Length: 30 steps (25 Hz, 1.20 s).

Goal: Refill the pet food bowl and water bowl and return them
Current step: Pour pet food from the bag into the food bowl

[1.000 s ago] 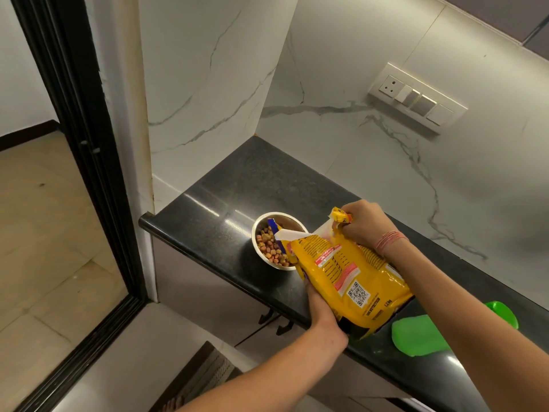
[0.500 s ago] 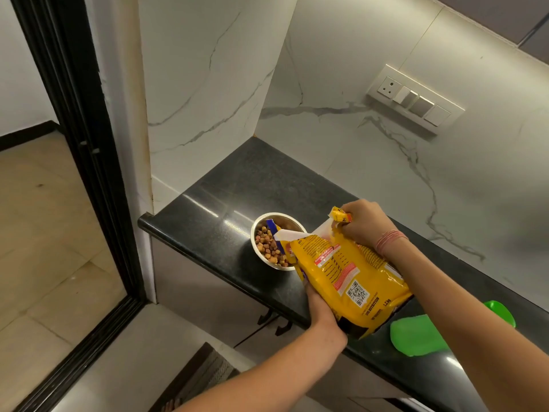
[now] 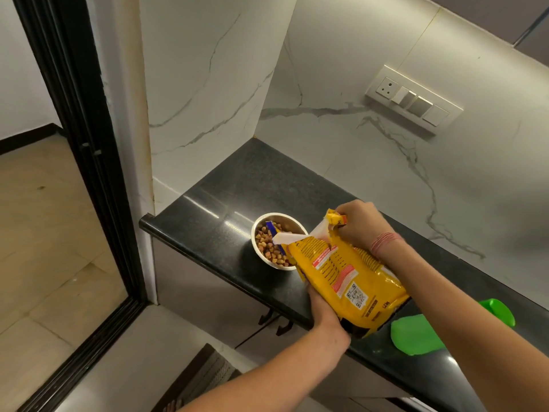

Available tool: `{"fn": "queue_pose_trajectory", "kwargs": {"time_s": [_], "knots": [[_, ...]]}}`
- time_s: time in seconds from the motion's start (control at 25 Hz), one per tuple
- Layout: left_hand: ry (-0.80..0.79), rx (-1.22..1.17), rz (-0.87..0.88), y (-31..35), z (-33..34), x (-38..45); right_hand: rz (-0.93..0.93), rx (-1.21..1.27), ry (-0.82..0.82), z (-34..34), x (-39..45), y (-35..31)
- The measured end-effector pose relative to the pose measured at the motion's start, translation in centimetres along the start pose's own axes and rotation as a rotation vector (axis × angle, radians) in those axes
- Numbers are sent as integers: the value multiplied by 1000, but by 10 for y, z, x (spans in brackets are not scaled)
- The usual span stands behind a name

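Hands, two: our right hand (image 3: 358, 226) pinches the folded top corner of the yellow pet food bag (image 3: 344, 275), fingers curled round the crumpled edge; our left hand (image 3: 322, 310) grips the bag from underneath near its bottom end, fingers hidden behind the packet. Between them we hold the bag tilted, its torn white-lined mouth lowered over the right rim of the bowl.

Item: steel food bowl (image 3: 267, 230), one. Round, shiny metal, standing upright on the black counter (image 3: 237, 185) close to its near edge. Contents: brown and tan kibble (image 3: 269, 248), small rounded pieces, covering the bottom; we cannot count them.

Item: pet food bag, one. Glossy yellow, red and white printed panels, a square code and small black print on the side facing us, a blue strip at the mouth.

Item: green plastic pieces, two, on the counter to the right of the bag: one flat rounded green piece (image 3: 416, 334) and one smaller green piece (image 3: 499, 310) farther right, partly hidden behind our right forearm. We cannot tell what they are.

Item: switch panel (image 3: 413, 99), one, on the marble wall, far right, with one socket and three switches.

Item: red thread band (image 3: 384, 240), one, on our right wrist.
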<state>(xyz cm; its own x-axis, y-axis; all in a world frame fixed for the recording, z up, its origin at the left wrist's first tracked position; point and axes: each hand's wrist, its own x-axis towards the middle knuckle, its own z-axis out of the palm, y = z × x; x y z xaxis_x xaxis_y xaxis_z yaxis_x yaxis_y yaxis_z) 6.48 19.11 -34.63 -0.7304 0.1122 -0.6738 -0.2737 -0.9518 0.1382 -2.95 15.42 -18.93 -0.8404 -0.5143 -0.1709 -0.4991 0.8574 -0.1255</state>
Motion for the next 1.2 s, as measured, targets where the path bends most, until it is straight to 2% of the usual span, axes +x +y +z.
{"fn": "queue_pose_trajectory", "kwargs": {"time_s": [1.2], "knots": [[53, 5, 18, 3, 4, -3, 7, 24, 14, 0, 4, 4]]}}
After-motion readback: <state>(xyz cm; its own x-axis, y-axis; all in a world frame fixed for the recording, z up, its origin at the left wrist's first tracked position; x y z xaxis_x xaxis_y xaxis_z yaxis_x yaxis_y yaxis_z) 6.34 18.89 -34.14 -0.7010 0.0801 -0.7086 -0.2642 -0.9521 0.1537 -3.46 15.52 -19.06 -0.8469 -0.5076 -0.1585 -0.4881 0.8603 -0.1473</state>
